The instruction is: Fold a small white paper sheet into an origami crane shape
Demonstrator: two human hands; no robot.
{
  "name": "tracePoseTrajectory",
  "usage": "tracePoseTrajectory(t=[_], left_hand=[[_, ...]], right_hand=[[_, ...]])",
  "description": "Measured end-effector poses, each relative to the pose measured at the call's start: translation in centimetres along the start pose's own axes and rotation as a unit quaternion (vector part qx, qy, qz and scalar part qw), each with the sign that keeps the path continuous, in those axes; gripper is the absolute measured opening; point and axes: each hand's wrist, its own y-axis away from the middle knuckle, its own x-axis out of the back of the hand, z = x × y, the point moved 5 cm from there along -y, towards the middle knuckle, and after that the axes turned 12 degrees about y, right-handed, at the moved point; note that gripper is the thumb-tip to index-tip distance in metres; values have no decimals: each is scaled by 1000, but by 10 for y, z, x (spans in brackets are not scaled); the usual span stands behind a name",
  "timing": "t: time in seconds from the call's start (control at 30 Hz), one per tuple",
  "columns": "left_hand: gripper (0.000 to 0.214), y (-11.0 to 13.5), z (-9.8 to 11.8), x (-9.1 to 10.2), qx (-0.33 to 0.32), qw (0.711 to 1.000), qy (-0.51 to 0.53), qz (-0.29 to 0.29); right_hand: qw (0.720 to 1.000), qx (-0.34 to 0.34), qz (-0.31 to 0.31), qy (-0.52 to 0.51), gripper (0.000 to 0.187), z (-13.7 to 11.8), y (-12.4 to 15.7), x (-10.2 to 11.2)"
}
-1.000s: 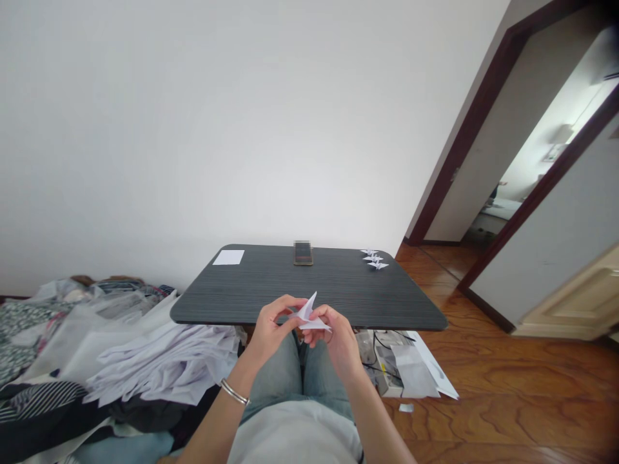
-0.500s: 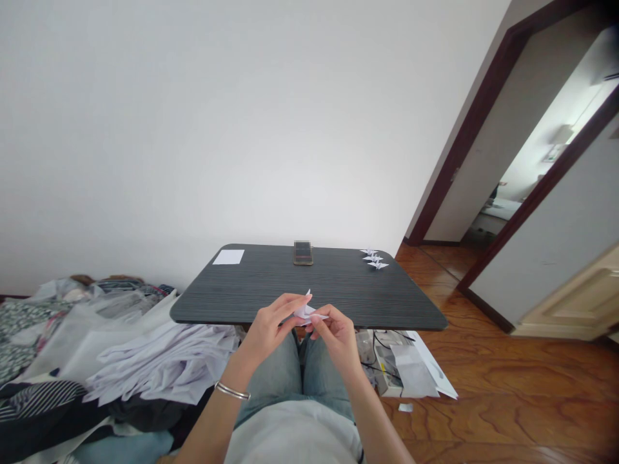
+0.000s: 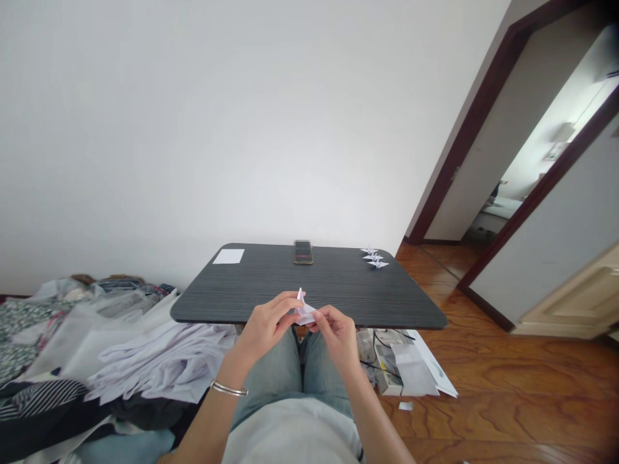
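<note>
So my left grip (image 3: 271, 322) has the folded white paper (image 3: 305, 314) pinched between thumb and fingers at its left side, and my right grip (image 3: 337, 330) is pinching the right end, thumb on top. Both are firmly on the paper. It's up at the near edge of the worktop (image 3: 251, 290), over my lap. One narrow tip sticks up near my left fingers, pretty much upright, pointing toward the wall (image 3: 300, 129) side from where I sit. The lower part runs left to right between my hands, but fingers cover its ends, so I can't really call the full long axis.

Silver bangle (image 3: 229, 389) on my left wrist, jeans (image 3: 275, 377) below. Further out: a phone (image 3: 303, 252) by the middle of the far edge, a flat white sheet (image 3: 229, 256) at far left, and three folded cranes (image 3: 373, 257) bunched together at far right, wings spread roughly sideways.
</note>
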Motion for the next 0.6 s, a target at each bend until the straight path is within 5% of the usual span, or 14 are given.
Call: tracePoseTrajectory(t=[0.27, 0.6], left_hand=[[11, -3, -4, -8, 37, 977, 188, 91], [8, -3, -7, -17, 56, 957, 214, 190]], right_hand=[[998, -23, 31, -56, 23, -2, 3, -3], [981, -81, 47, -171, 23, 0, 2, -8]])
